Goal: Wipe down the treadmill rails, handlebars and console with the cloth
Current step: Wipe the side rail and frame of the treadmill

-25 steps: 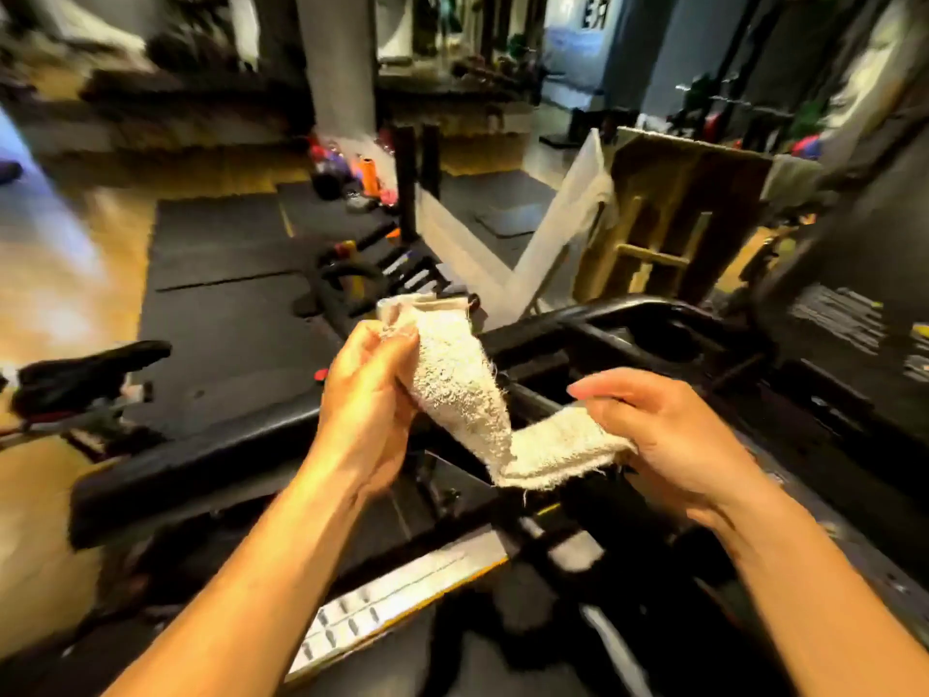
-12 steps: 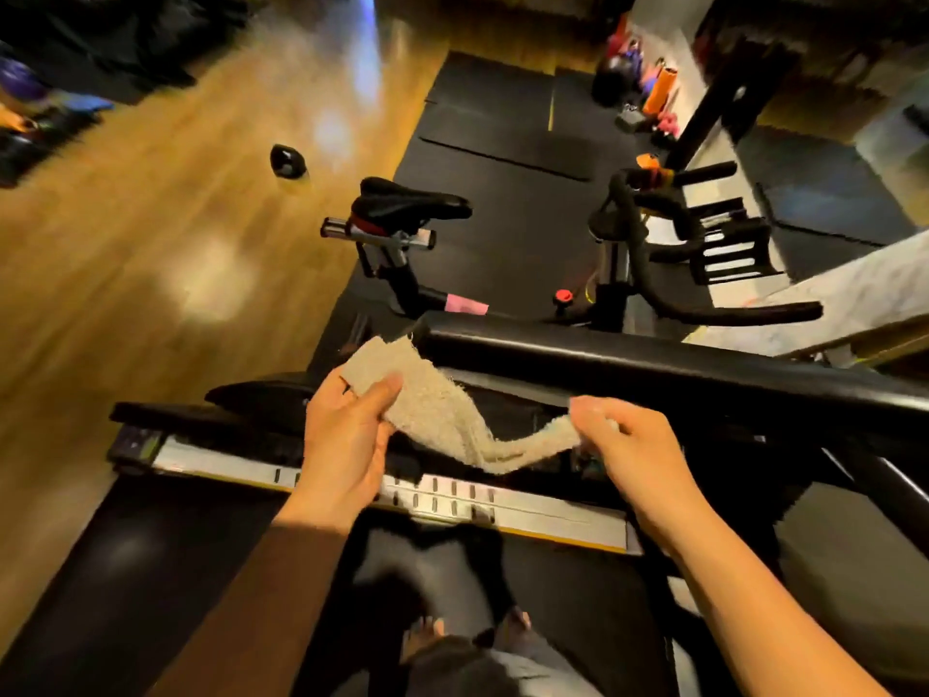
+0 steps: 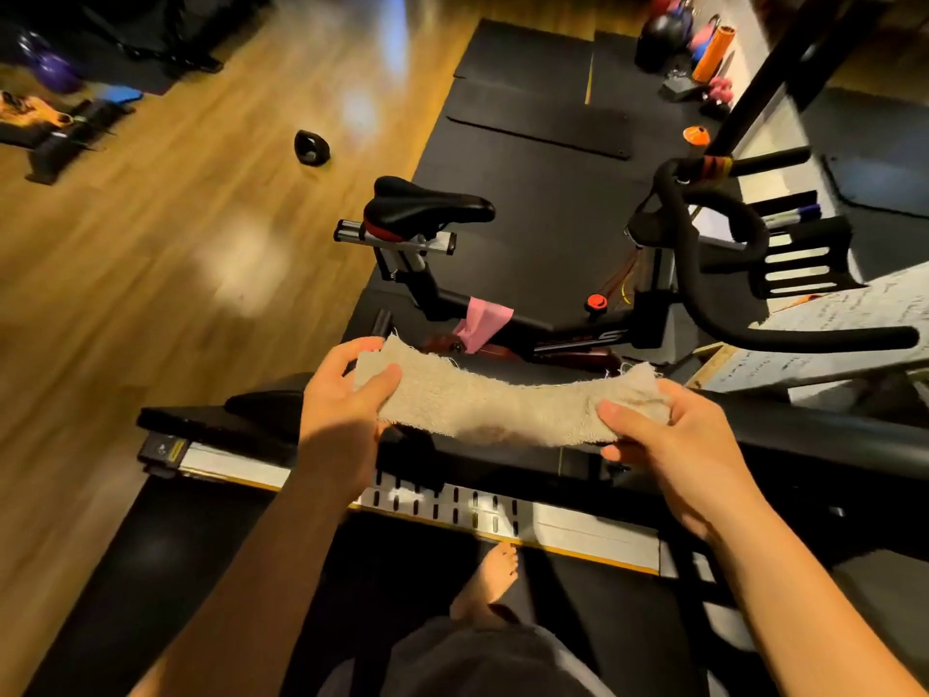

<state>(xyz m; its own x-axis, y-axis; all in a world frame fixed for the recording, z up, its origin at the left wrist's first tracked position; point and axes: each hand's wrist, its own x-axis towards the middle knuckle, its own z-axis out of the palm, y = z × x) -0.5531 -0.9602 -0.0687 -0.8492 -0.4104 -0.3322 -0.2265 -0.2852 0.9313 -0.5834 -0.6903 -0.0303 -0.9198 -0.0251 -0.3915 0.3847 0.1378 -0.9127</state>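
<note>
A beige terry cloth (image 3: pixel 497 404) is stretched flat between both hands. My left hand (image 3: pixel 342 394) pinches its left end and my right hand (image 3: pixel 673 445) grips its right end. The cloth hangs just above the black padded treadmill handrail (image 3: pixel 829 435), which runs left to right under my hands. Below it lies the silver side rail (image 3: pixel 578 528) with dark slots and a yellow edge, beside the black belt (image 3: pixel 166 570). The console is out of view.
An exercise bike stands just beyond the rail, with its black saddle (image 3: pixel 427 206) and curved handlebars (image 3: pixel 724 274). A dark kettlebell (image 3: pixel 311 148) sits on the wood floor. Black mats (image 3: pixel 528 118) lie behind the bike. A bare foot (image 3: pixel 495 570) rests on the belt.
The view has swung left and down from the console area to the side rail. The cloth, sagging and bunched before, is now pulled out straight and wide between both hands.
</note>
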